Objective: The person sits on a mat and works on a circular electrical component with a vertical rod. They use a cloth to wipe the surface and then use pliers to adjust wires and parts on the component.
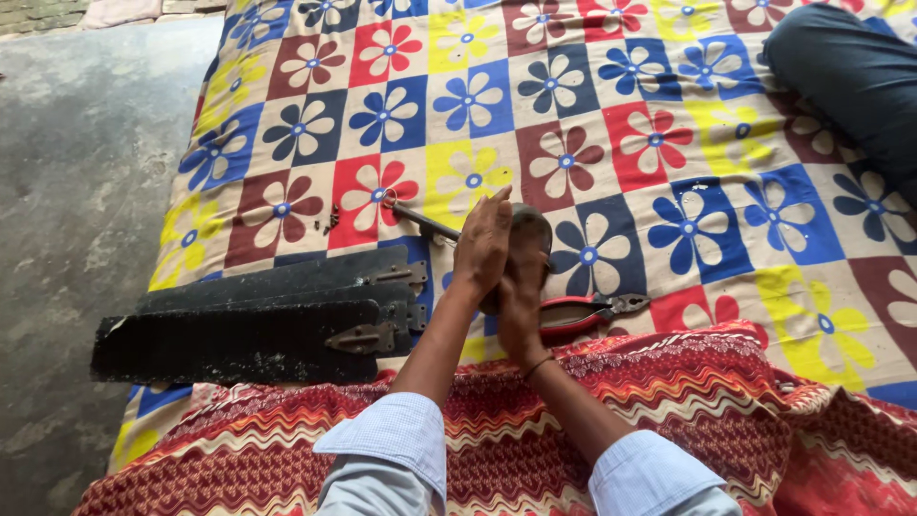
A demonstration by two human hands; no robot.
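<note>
hands: left hand (482, 244) and right hand (519, 301) clasp dark round part (531, 227), centre frame | risk: grip slips, part drops onto pliers (587, 311); loose screws (330, 220) roll away on bed (669, 124)

No packages, no labels, no signs, no screens anywhere in view

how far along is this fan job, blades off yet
Looks done: two dark fan blades lie stacked on the flowered sheet, apart from the motor, with small screws loose beside them. In hand: left hand and right hand clasp the round motor body on its rod. Red-handled pliers lie unused. What remains cannot be told.
</note>
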